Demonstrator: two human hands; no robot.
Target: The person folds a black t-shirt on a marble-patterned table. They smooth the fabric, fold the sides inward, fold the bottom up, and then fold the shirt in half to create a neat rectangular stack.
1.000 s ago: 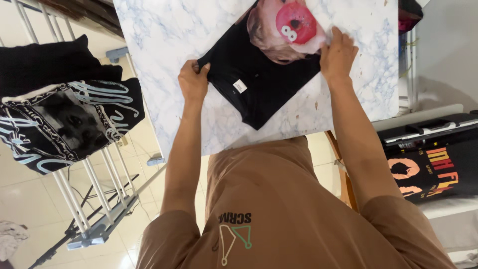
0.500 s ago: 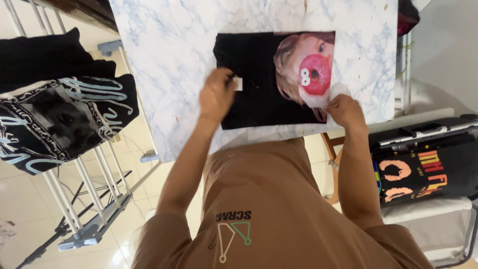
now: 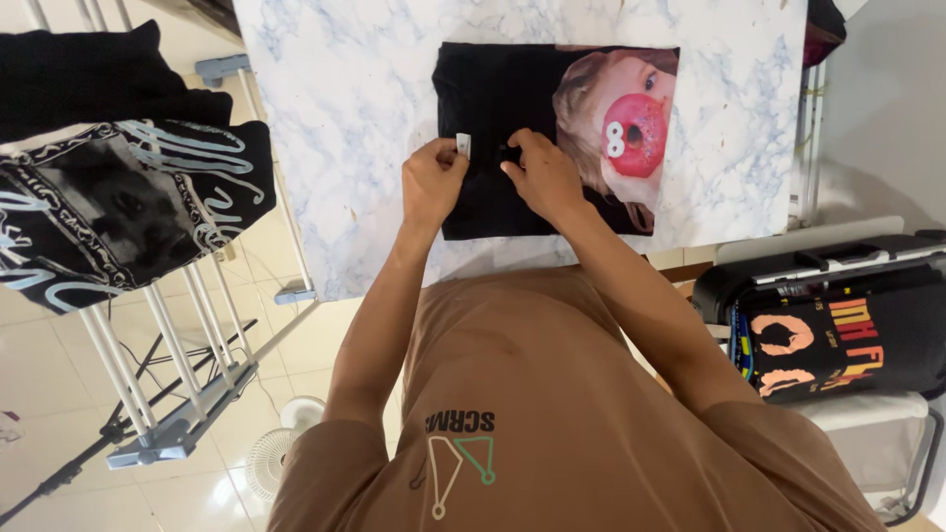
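Note:
A folded black t-shirt [image 3: 493, 89] with a printed picture of a face and a pink ring lies flat on the marble-patterned table [image 3: 335, 118]. My left hand [image 3: 432, 182] rests on the shirt's near left part and pinches a small white tag [image 3: 463, 147] between thumb and finger. My right hand [image 3: 540, 172] lies just to its right, fingertips pressed into the black cloth near the print. The two hands are close together, almost touching.
A metal drying rack [image 3: 148, 355] at the left carries black printed garments [image 3: 118, 217]. A black case [image 3: 838, 325] with a printed shirt on it stands at the right. A small white fan [image 3: 271, 458] sits on the tiled floor.
The shirt went from lying askew to squared up and flat. Both hands moved from its outer edges to its middle, and the left hand took hold of the white tag.

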